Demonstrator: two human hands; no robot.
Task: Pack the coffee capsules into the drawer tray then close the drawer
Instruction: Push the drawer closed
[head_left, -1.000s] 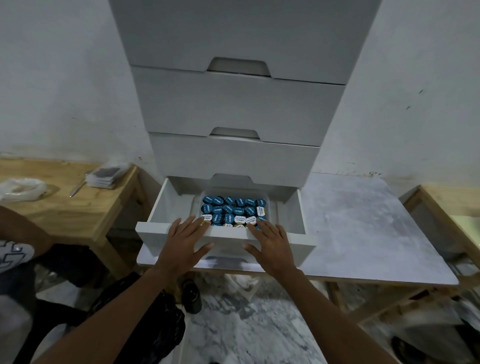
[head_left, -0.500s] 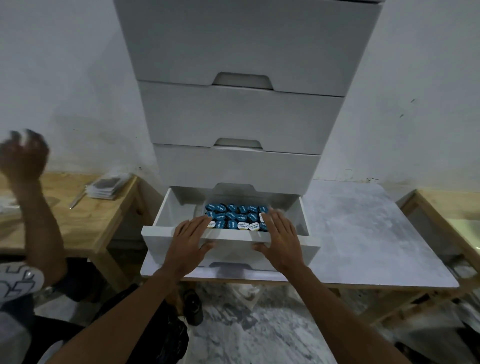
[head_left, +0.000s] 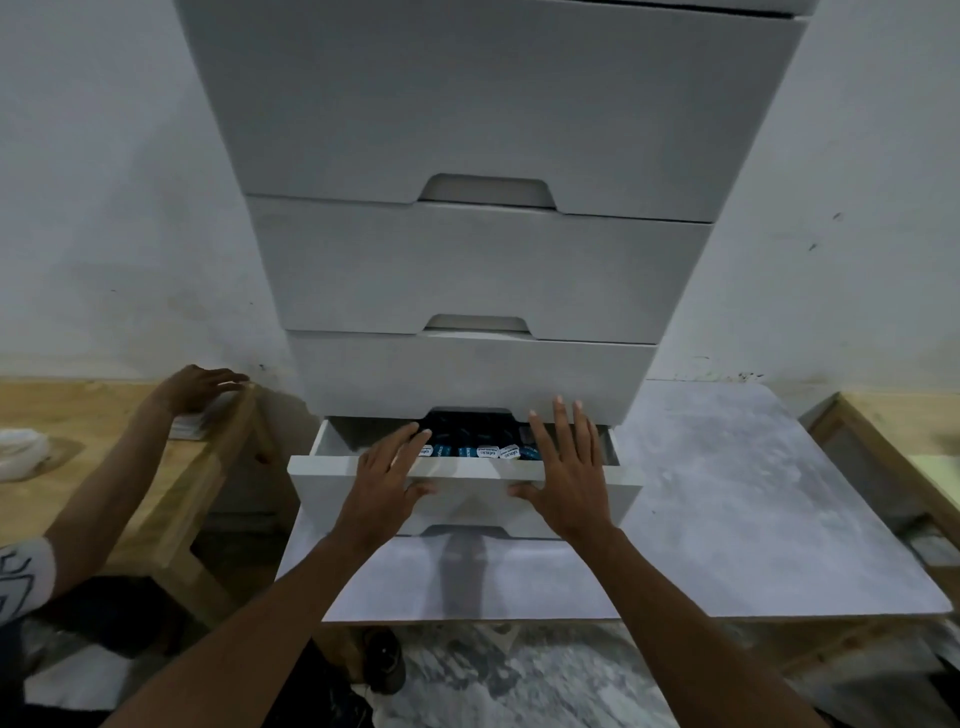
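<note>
Drawer (head_left: 467, 475), white and partly open, at the base of a white drawer cabinet (head_left: 483, 260). Left hand (head_left: 387, 480) and right hand (head_left: 563, 475) lie flat on its front panel, fingers spread, gripping nothing; fingertips reach over the top edge. Coffee capsules (head_left: 480, 449), blue-lidded, fill the drawer interior at 12 o'clock from the hands. Cabinet stands on a grey tabletop (head_left: 727, 493). At 9 o'clock, another person's hand (head_left: 200, 387) rests on a wooden table (head_left: 62, 415).
</note>
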